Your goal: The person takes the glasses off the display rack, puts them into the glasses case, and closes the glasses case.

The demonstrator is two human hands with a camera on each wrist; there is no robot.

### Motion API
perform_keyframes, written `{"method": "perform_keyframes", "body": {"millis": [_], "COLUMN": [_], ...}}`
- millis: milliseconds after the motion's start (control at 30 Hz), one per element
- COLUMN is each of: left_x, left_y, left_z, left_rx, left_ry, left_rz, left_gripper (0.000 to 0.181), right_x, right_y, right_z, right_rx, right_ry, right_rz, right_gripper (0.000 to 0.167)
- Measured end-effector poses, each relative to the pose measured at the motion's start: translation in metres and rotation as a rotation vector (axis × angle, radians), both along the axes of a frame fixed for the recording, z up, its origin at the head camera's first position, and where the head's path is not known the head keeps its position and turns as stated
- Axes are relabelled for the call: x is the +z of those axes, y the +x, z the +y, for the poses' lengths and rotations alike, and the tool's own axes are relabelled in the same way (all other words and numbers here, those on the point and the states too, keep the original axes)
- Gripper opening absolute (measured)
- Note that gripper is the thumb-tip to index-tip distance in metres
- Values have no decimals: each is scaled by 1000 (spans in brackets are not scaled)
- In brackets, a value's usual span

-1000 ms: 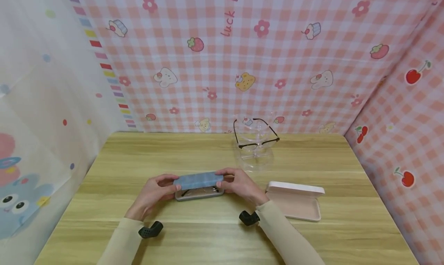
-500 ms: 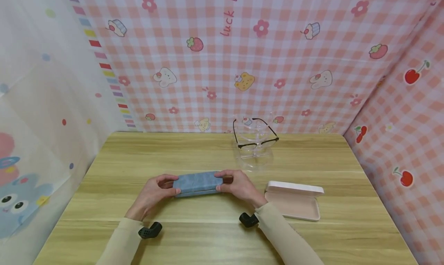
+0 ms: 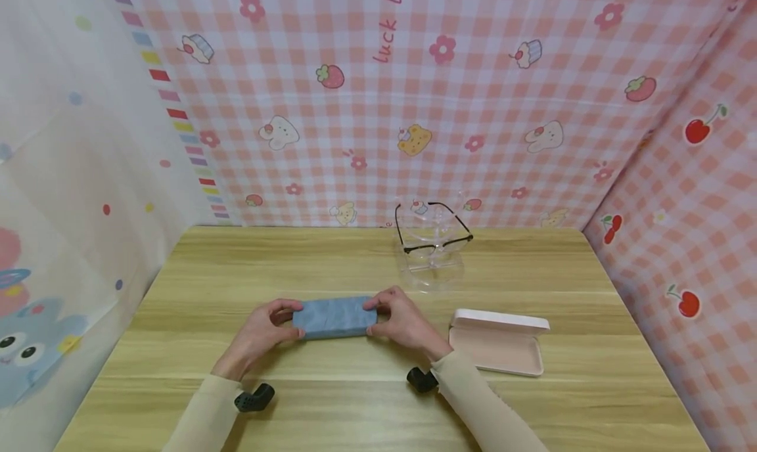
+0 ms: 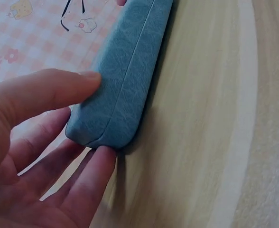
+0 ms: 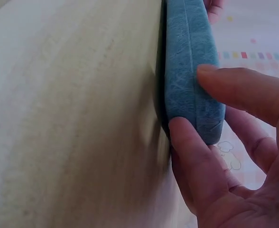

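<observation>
I see a person holding a blue case [image 3: 335, 317] with two hands, over the middle of a wooden table [image 3: 343, 399], a little to the left. The case looks closed, and a thin line runs along its side. I cannot tell if it sits on the table or is held just over it.

The left hand [image 3: 257, 330] pinches the left end, with its thumb on the near edge and a finger on the far edge. The right hand [image 3: 405, 324] pinches the right end the same way. Up close, the other fingers of both hands are a bit bent and spread apart.

To the right of the right hand, a white case [image 3: 495, 349] lies wide open, and its inside is pale pink. At the back, some dark glasses [image 3: 420, 249] sit on a see-through stand [image 3: 430, 282]. Behind them hangs a pink checked cloth [image 3: 367, 120] with bears, strawberries and cupcakes.
</observation>
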State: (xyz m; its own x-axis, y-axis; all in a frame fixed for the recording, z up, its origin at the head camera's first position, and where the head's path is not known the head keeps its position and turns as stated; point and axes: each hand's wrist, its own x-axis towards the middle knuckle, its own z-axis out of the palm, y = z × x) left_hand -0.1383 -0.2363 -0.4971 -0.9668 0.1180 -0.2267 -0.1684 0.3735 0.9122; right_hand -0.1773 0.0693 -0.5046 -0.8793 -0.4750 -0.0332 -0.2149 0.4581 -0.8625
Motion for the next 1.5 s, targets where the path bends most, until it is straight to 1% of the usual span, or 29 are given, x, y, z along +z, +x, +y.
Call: {"method": "perform_keyframes", "body": {"millis": [133,300,400,467,567,700,833,933,1000,1100,1233,1333,1400,1500], "left_x": [0,1,1,2,5,14,22,29,33,41,51,56,59,59], "left_y": [2,5,6,7,8,10,11,13,15,17,18,17,15,11], "left_z": [2,4,4,5,9,18,31,42,49,60,74,83,89,96], "left_rx": [7,1,10,24,52,135,216,246,257,267,268,257,244,221], "left_ry": [-48,-55,-55,-57,-67,-58,-37,-1,36,97,141,160,177,197], "left_rz": [-7,-6,6,16,52,117,201,266,294,336,385,406,420,442], "left_gripper": [50,50,46,43,41,37,32,27,25,22,21,20,21,21], "right_x": [1,1,3,5,10,19,30,39,45,55,64,71,75,81], "right_y": [3,7,10,12,14,17,21,24,27,31,36,37,37,36], "right_z": [-1,2,4,5,6,12,20,26,30,36,46,54,60,68], "right_rx": [3,36,32,0,-91,-201,-248,-277,-299,-331,-364,-369,-370,-375], "right_ry": [19,17,10,-5,-54,-122,-161,-185,-197,-210,-218,-224,-220,-214], "right_rz": [14,49,76,92,111,130,167,202,222,229,221,231,249,271], "right_gripper": [35,32,30,28,24,18,15,13,13,13,13,14,15,18]}}
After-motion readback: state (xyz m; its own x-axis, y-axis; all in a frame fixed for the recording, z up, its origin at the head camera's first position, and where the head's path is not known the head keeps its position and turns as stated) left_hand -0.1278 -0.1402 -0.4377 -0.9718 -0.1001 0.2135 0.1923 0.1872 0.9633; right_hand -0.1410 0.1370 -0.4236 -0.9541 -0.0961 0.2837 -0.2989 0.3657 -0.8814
